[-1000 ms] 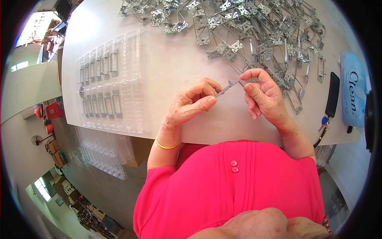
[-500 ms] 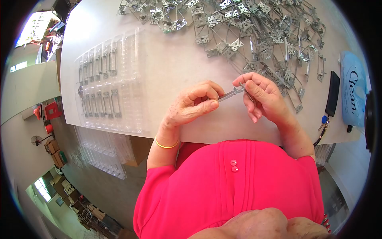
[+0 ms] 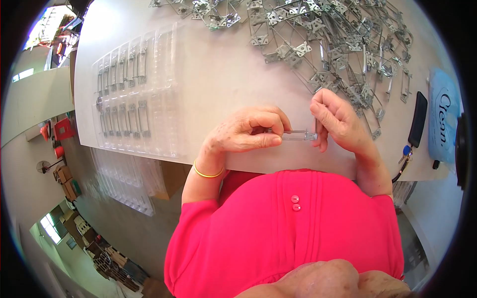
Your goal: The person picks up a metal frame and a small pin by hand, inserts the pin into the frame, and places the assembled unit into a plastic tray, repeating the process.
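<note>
My left hand (image 3: 251, 130) is closed around one end of a narrow metal wire-frame bracket (image 3: 296, 135), which lies level over the table edge. The bracket's other end, with a small clip-like fitting, reaches to my right hand (image 3: 342, 121). Closed in a pinch, the right fingers grip a thin metal strip (image 3: 316, 124) standing upright at that end. Much of the strip is hidden behind the fingers. Beyond my right hand lies a tangled heap of similar metal brackets (image 3: 343, 59).
A clear plastic tray (image 3: 166, 99) on the left holds two rows of brackets. To the right lie a black phone-like case (image 3: 418, 119), keys (image 3: 406, 150) and a blue "Clean" pack (image 3: 442, 116). More clear trays (image 3: 124, 181) sit below the table's left edge.
The bracket has swung from slanting to level and moved down and right. My right fingers have curled in tighter, and the strip now stands upright at the bracket's end.
</note>
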A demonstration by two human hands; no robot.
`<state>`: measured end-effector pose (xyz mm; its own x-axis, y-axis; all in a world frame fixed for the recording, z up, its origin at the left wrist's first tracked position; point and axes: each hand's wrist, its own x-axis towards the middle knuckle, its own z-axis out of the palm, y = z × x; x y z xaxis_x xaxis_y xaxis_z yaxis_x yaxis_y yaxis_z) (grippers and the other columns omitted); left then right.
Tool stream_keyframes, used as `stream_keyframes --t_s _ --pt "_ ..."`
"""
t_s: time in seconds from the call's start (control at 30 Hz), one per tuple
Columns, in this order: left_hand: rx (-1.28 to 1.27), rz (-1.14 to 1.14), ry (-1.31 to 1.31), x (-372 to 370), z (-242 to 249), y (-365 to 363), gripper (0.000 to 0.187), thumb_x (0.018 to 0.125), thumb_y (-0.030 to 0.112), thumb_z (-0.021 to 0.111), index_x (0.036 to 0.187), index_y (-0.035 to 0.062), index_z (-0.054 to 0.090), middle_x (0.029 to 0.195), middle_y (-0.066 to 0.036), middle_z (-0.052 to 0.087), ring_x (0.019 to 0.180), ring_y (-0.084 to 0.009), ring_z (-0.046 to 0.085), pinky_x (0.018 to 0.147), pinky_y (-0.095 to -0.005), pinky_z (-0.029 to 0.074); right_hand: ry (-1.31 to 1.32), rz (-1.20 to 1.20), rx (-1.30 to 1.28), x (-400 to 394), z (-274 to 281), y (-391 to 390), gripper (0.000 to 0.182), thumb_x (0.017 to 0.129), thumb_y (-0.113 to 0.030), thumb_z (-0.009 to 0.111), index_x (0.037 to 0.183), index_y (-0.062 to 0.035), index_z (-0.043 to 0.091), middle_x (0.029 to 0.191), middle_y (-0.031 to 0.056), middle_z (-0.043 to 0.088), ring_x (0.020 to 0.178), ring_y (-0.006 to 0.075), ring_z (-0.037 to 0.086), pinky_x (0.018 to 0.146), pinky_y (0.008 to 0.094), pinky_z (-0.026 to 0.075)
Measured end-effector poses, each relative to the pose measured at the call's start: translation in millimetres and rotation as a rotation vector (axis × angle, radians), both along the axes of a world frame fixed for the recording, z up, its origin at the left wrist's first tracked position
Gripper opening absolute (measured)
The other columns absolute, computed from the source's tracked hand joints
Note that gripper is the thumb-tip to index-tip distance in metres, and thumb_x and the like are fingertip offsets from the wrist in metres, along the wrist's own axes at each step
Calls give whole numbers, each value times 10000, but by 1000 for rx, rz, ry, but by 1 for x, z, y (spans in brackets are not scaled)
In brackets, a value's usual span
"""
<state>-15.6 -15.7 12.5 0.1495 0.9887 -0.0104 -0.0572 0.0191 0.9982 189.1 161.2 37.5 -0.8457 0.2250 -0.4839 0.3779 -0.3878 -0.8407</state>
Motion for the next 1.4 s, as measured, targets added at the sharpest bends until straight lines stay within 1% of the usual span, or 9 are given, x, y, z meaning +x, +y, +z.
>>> stream_keyframes --t_s 0.37,0.6,0.67,0.7,0.73,0.8,1.03,1.13,1.4 --pt "-78 -226 -77 -2 -4 -2 228 949 199 698 845 7 634 1046 -164 693 827 -176 583 726 -306 435 62 13 300 1 -3 4 219 1103 -252 477 996 -63 502 612 5 565 454 45 451 436 207 358" --pt "-108 202 -454 3 -3 -7 237 1007 187 602 869 -6 602 1006 -246 669 625 -137 609 540 -247 451 130 -243 271 2 -10 -9 153 1089 -193 512 1018 -58 516 733 40 649 538 63 553 494 228 439" --pt "-161 364 -499 2 -2 -4 252 1028 207 578 885 0 576 1010 -268 664 565 -147 613 469 -249 448 217 -121 654 2 -18 -14 95 1059 -134 561 1059 -47 524 804 55 677 597 88 620 524 267 489" --pt "-144 385 -525 2 -7 -4 246 1040 211 555 904 6 558 1011 -285 661 533 -151 611 435 -241 440 240 -18 796 2 -22 -13 136 991 -50 626 1088 -37 531 850 91 689 623 190 668 567 327 535" --pt "-141 388 -524 2 -8 -3 246 1040 211 555 904 6 558 1011 -285 661 533 -151 611 435 -241 440 244 -15 797 0 -22 -12 136 991 -50 626 1088 -37 531 850 91 689 623 190 668 567 327 535" --pt "-197 411 -567 1 -8 -4 231 1041 204 548 922 5 551 1020 -294 660 542 -159 622 434 -232 444 386 161 1237 -5 -24 -10 206 917 16 648 1082 -30 535 869 138 679 654 310 673 602 383 549" --pt "-230 384 -613 -2 -10 -4 228 1038 234 597 947 25 580 1042 -196 694 605 -142 645 460 -233 460 224 167 1221 -2 -12 -15 217 868 26 654 1058 -25 562 824 171 664 704 367 676 609 438 531" --pt "-218 411 -586 0 -11 -3 222 1045 199 542 940 3 546 1042 -301 659 558 -173 641 424 -229 459 91 191 1190 2 -12 -14 210 867 18 650 1059 -24 579 848 186 684 715 377 678 613 445 530" --pt "-262 393 -485 3 -7 -3 228 1043 201 580 963 -12 591 1065 -228 678 605 -151 642 472 -236 468 207 -140 761 3 -13 -18 190 949 -2 632 1133 -30 595 724 5 610 580 53 517 545 247 437"
